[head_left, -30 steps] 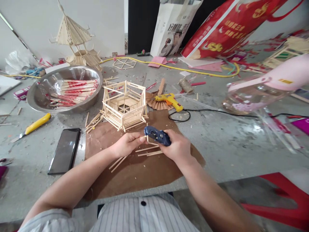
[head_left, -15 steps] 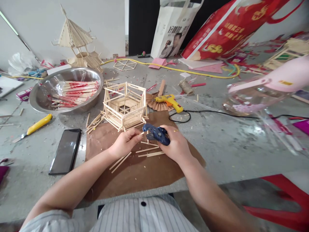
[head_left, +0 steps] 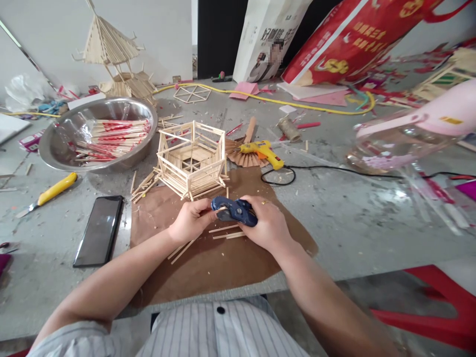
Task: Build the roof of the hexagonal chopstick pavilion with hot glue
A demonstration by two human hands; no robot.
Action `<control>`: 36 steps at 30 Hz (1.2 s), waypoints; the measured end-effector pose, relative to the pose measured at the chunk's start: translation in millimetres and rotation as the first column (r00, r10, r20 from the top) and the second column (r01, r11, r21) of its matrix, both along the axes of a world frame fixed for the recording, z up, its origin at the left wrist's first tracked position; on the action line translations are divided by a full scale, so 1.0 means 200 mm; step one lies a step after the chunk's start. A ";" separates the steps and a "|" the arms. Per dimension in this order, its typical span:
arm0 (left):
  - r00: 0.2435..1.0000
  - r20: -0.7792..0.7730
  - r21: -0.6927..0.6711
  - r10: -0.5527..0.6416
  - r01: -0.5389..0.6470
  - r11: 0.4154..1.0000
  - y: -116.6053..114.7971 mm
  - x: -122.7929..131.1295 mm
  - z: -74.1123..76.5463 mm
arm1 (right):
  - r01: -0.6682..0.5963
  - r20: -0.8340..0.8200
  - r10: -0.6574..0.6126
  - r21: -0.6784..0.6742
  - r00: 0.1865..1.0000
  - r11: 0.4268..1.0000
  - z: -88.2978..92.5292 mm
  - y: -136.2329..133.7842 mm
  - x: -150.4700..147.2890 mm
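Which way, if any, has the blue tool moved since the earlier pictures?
Yes: the blue tool has shifted slightly left relative to the yellow glue gun.

A red bag stands beyond what seems a bottle.

White wall fills the upper left, black panel right beside it at top centre! Grey table sweeps across the middle, and lower right, red furniture over greyish floor!

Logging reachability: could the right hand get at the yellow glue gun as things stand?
Probably yes: the yellow glue gun lies just beyond the right hand, with nothing apparent between, though that hand holds a blue cutter.
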State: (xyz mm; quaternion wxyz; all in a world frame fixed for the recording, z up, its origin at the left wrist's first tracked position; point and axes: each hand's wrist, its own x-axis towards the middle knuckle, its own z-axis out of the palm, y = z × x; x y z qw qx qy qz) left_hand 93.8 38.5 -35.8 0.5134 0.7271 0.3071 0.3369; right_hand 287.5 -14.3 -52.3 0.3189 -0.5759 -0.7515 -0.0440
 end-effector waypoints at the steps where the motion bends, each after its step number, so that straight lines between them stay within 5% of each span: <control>1: 1.000 -0.006 0.005 0.001 -0.001 1.000 0.00 0.00 0.00 | 0.000 0.002 0.000 -0.002 1.000 1.000 0.00 0.00 0.00; 36: 0.998 0.030 0.060 -0.062 0.060 0.996 0.01 0.00 0.02 | 0.005 0.042 -0.004 -0.031 0.999 1.000 0.00 0.00 0.00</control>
